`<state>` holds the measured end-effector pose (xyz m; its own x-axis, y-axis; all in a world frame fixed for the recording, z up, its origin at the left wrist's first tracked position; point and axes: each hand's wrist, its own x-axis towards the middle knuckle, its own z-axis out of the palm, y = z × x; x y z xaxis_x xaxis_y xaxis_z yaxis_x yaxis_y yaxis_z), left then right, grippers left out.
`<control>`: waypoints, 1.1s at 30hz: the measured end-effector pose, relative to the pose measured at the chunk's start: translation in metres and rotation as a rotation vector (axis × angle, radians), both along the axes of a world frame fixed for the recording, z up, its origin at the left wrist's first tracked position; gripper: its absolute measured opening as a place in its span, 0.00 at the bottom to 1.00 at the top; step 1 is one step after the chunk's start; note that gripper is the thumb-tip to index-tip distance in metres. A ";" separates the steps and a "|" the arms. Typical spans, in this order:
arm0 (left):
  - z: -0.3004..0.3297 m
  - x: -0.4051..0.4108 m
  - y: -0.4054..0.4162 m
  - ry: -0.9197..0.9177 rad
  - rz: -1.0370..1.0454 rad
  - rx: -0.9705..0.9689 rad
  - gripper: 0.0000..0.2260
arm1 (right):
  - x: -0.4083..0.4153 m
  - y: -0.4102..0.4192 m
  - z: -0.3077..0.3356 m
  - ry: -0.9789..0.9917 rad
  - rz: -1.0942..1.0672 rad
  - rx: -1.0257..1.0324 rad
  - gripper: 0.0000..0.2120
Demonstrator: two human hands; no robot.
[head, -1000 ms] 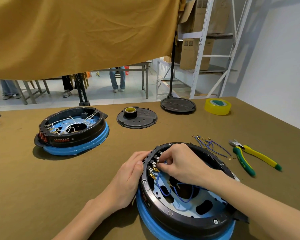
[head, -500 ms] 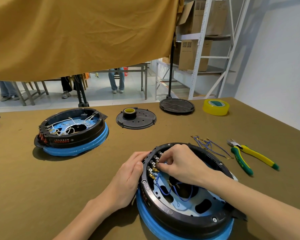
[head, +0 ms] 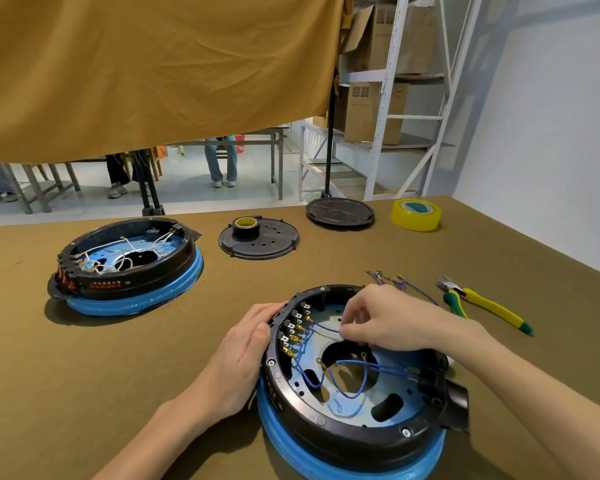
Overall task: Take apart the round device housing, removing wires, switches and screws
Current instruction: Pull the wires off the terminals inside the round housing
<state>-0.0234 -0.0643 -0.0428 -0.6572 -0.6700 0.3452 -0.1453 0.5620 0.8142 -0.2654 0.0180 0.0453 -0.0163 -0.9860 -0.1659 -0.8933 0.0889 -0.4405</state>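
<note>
Your right hand (head: 392, 322) pulled back from the switches (head: 293, 329), pinching a blue wire (head: 321, 328); your left hand (head: 243, 355) lay flat against the housing (head: 347, 431) rim. Pliers (head: 482, 303) and loose wires (head: 392, 280) lay near the table's right edge.

Right hand (head: 387, 323) pinching a blue wire (head: 321, 328) inside the round housing (head: 354, 434), just right of the switch terminals (head: 297, 332). Left hand (head: 239, 355) pressed flat against the rim, left of the pinch. Loose wires (head: 392, 280) and pliers (head: 478, 303) right of the grip; second housing (head: 125, 268) far left.
</note>
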 end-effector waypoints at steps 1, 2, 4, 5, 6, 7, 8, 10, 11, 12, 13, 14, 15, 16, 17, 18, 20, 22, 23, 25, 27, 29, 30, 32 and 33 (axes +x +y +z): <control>0.000 0.000 0.000 0.000 -0.001 0.001 0.28 | 0.001 0.000 0.001 0.010 0.019 0.025 0.06; 0.000 0.000 0.000 -0.002 0.000 0.001 0.29 | 0.003 0.000 0.004 -0.007 0.029 0.032 0.04; 0.000 0.001 0.000 -0.003 0.003 0.001 0.29 | 0.003 -0.002 0.012 -0.063 0.015 0.006 0.03; 0.000 0.000 0.000 -0.003 0.005 0.002 0.29 | 0.002 -0.003 0.016 -0.091 -0.001 -0.007 0.04; 0.000 0.001 0.000 -0.002 0.006 0.004 0.29 | 0.002 -0.004 0.021 -0.115 -0.015 -0.006 0.04; 0.000 0.001 0.000 -0.001 0.006 0.004 0.29 | 0.001 -0.005 0.024 -0.129 -0.025 0.008 0.04; 0.000 0.001 0.000 -0.001 0.006 0.001 0.29 | 0.001 -0.006 0.026 -0.134 -0.032 0.028 0.04; 0.000 0.001 0.000 -0.001 0.004 -0.003 0.29 | 0.001 -0.006 0.028 -0.130 -0.048 0.068 0.04; 0.000 0.001 0.000 -0.001 0.002 -0.002 0.29 | 0.002 -0.007 0.027 -0.120 -0.054 0.085 0.04; 0.000 0.001 0.000 -0.001 0.001 0.002 0.29 | 0.002 -0.007 0.027 -0.098 -0.054 0.097 0.04; 0.000 0.001 0.000 -0.001 0.000 0.005 0.29 | 0.002 -0.008 0.026 -0.067 -0.048 0.102 0.05; 0.000 0.001 0.000 0.000 0.000 0.006 0.29 | 0.002 -0.009 0.026 -0.038 -0.040 0.096 0.05; 0.001 0.000 0.001 -0.001 0.001 0.005 0.29 | 0.003 -0.010 0.026 -0.018 -0.036 0.078 0.05; 0.001 0.001 0.001 -0.001 0.003 0.005 0.29 | 0.003 -0.010 0.026 -0.011 -0.037 0.051 0.06; 0.001 0.001 0.001 -0.002 0.004 0.005 0.30 | 0.002 -0.011 0.026 -0.017 -0.043 0.016 0.06; 0.001 0.001 0.001 -0.003 0.003 0.005 0.30 | 0.002 -0.013 0.027 -0.037 -0.052 -0.019 0.06; 0.001 0.001 0.001 -0.006 0.001 0.005 0.29 | 0.000 -0.014 0.029 -0.109 -0.068 -0.074 0.04; 0.002 0.002 0.001 -0.009 0.002 0.006 0.29 | -0.001 -0.016 0.031 -0.188 -0.084 -0.113 0.02; 0.002 0.001 0.001 -0.009 0.002 0.006 0.29 | -0.001 -0.017 0.032 -0.222 -0.097 -0.119 0.03; 0.002 0.001 0.001 -0.009 0.000 0.002 0.29 | -0.001 -0.017 0.032 -0.247 -0.125 -0.103 0.05; 0.002 0.001 0.001 -0.011 -0.002 0.007 0.29 | -0.001 -0.017 0.031 -0.155 -0.124 -0.069 0.07; 0.002 0.001 0.001 -0.013 0.000 0.011 0.29 | 0.000 -0.016 0.029 -0.022 -0.098 -0.059 0.07; 0.002 0.001 0.001 -0.015 0.001 0.009 0.29 | 0.001 -0.015 0.029 -0.005 -0.085 -0.069 0.08; 0.002 0.001 0.001 -0.018 0.003 0.007 0.28 | 0.005 -0.015 0.030 -0.080 -0.078 -0.098 0.11; 0.001 0.001 0.001 -0.018 0.005 0.007 0.28 | 0.006 -0.016 0.031 -0.127 -0.083 -0.106 0.12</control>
<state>-0.0226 -0.0635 -0.0416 -0.6602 -0.6754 0.3286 -0.1626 0.5557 0.8153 -0.2589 0.0020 0.0765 -0.0841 -0.9942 -0.0669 -0.8213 0.1072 -0.5603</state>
